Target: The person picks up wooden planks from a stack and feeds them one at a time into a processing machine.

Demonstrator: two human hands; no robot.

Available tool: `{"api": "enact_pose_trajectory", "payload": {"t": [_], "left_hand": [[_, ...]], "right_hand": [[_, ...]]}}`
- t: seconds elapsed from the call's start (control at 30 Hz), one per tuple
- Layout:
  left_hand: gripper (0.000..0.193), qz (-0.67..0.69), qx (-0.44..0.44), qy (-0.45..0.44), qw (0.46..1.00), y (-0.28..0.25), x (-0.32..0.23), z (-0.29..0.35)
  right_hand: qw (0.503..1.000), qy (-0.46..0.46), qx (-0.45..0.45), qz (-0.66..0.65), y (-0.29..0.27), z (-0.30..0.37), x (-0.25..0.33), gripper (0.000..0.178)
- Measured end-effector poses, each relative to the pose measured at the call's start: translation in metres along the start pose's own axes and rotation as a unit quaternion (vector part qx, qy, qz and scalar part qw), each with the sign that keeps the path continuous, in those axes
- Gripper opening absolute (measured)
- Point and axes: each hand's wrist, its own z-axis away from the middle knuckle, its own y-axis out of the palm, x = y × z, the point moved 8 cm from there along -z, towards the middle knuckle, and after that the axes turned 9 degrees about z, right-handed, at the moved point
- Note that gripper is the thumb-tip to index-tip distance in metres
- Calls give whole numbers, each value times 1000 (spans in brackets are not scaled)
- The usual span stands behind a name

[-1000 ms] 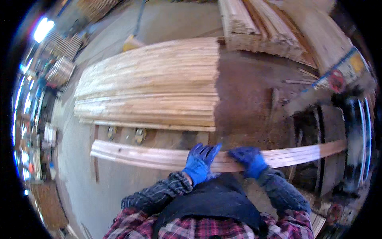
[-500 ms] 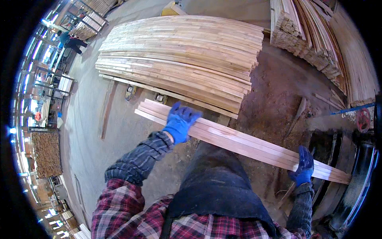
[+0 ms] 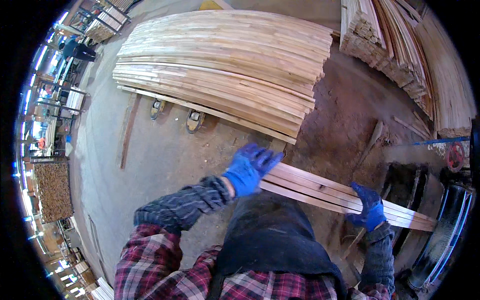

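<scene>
Several pale wooden strips [image 3: 320,189], side by side, slant across in front of my body. Over their left end lies my left hand [image 3: 249,169], in a blue glove, its fingers closed round the bundle and hiding that end. Farther right, my gloved right hand [image 3: 369,206] straddles the same strips, fingers at the far edge and thumb at the near edge. Their right end meets a dark, shiny cylindrical machine part [image 3: 439,232].
A wide stack of wooden strips [image 3: 215,60] lies on a low wheeled support with casters [image 3: 195,121] ahead. Taller lumber piles [image 3: 385,55] stand at the far right. A red handwheel [image 3: 455,156] is on the machine. A person [image 3: 77,50] works at the far left.
The wooden strips have slid right toward the machine, and my left hand has moved right and slightly down with their end. My right hand has shifted a little left along them.
</scene>
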Motion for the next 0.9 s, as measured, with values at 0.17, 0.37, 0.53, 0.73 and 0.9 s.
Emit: {"api": "enact_pose_trajectory", "payload": {"t": [0.17, 0.37, 0.53, 0.73, 0.9], "left_hand": [[80, 44, 17, 17, 999, 41, -59, -46], [69, 297, 42, 71, 951, 57, -86, -83], [63, 531, 21, -5, 847, 61, 41, -91], [40, 810, -4, -310, 497, 355, 306, 25], [42, 755, -131, -580, 275, 447, 481, 127]], "right_hand": [[994, 31, 51, -94, -9, -45, -3, 67], [979, -16, 117, -165, 32, -160, 25, 67], [927, 103, 195, -305, 168, -225, -26, 67], [917, 169, 282, -226, 409, -307, -111, 60], [945, 150, 290, -1, 549, -357, -174, 58]]}}
